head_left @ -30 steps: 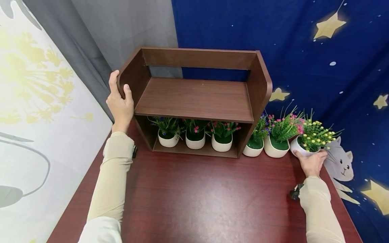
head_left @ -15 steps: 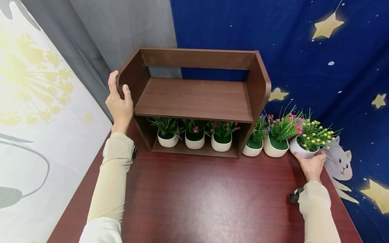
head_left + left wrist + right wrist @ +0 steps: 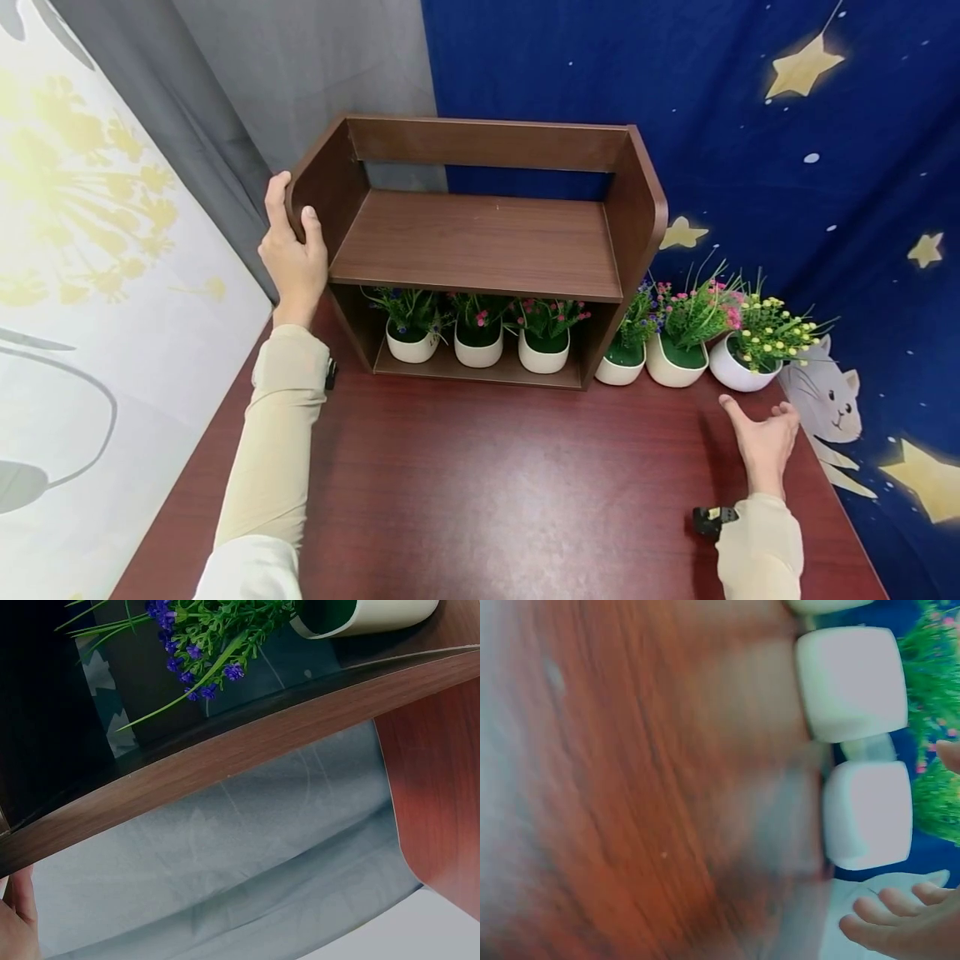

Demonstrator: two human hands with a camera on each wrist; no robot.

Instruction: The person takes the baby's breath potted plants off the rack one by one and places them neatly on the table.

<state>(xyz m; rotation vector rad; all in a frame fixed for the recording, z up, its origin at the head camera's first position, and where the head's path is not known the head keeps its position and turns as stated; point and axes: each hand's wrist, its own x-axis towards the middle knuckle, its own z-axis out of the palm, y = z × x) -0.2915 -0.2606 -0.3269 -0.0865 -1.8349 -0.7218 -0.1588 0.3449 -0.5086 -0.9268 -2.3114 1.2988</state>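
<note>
My left hand (image 3: 295, 262) grips the left side panel of a dark brown wooden desktop shelf (image 3: 480, 242), thumb on one face and fingers on the other. In the left wrist view, part of that hand (image 3: 16, 922) shows at the lower left against the panel edge. A white pot with yellow flowers (image 3: 742, 373) stands at the right end of a row beside the shelf. Just in front of it, apart from it, my right hand (image 3: 767, 442) is held with thumb and fingers spread, nothing between them. The right wrist view has that pot (image 3: 870, 816) near the fingers.
Three potted plants stand in the lower compartment, the middle pot (image 3: 478, 352) among them. Right of the shelf are a blue-flowered pot (image 3: 621, 371) and a pink-flowered pot (image 3: 677, 367). A blue curtain (image 3: 750, 150) hangs behind the reddish table (image 3: 510, 483).
My right hand has let go of the yellow-flowered pot and drawn back toward me. The pot stays at the end of the row. My left hand keeps its hold on the shelf.
</note>
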